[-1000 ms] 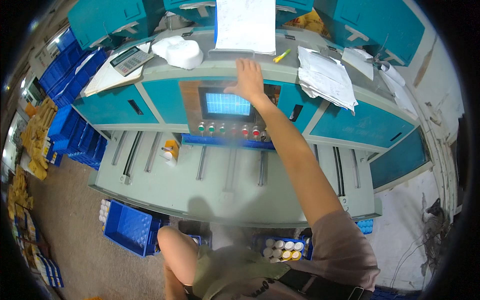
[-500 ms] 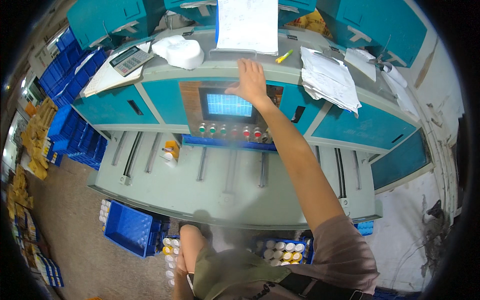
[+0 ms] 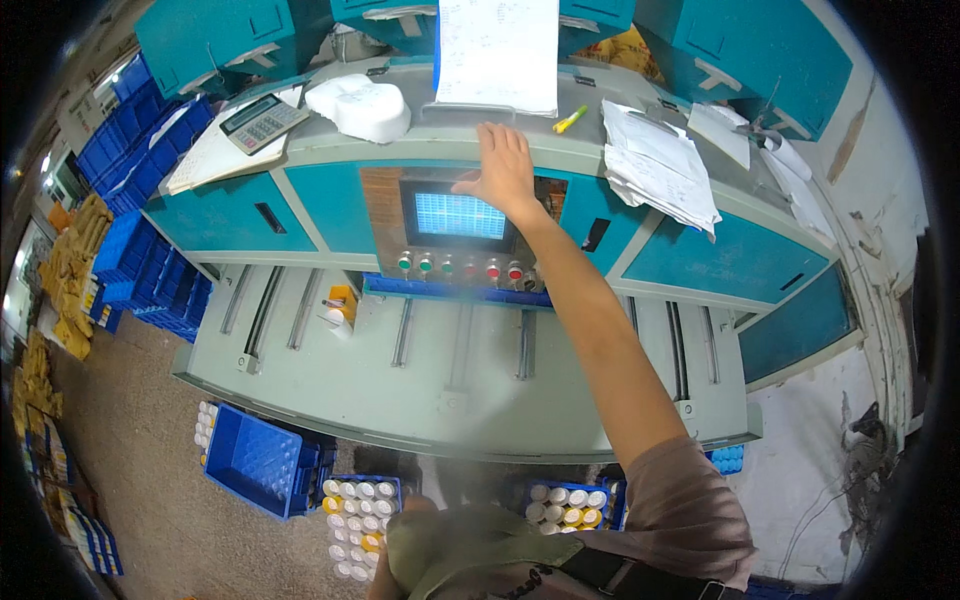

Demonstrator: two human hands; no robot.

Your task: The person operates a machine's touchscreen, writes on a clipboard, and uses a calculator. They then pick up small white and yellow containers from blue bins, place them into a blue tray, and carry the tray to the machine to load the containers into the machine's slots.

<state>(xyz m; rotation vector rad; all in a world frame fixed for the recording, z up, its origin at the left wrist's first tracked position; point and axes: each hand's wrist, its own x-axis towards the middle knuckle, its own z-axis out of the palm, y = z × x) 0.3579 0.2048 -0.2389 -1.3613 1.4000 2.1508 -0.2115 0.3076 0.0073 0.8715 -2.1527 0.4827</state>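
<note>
Teal-and-grey metal machinery (image 3: 715, 242) fills the background, its front bearing a rectangular blue-lit screen (image 3: 460, 216). At that screen's upper right, the right hand (image 3: 508, 170) is loosely open, empty; light, steady contact, wrist clear of the round red buttons (image 3: 515, 272), should serve best. The left hand is out of view.

From far away, I count one right hand (image 3: 507, 180), one lit screen (image 3: 460, 215), one calculator (image 3: 263, 124), one white lump (image 3: 362, 107) and one yellow-green pen (image 3: 570, 120). I see two clear green buttons (image 3: 404, 261) and two clear red buttons (image 3: 515, 271) (the ones between are too blurry for me). The tabletop (image 3: 440, 415) has one orange thing (image 3: 344, 297).
</note>
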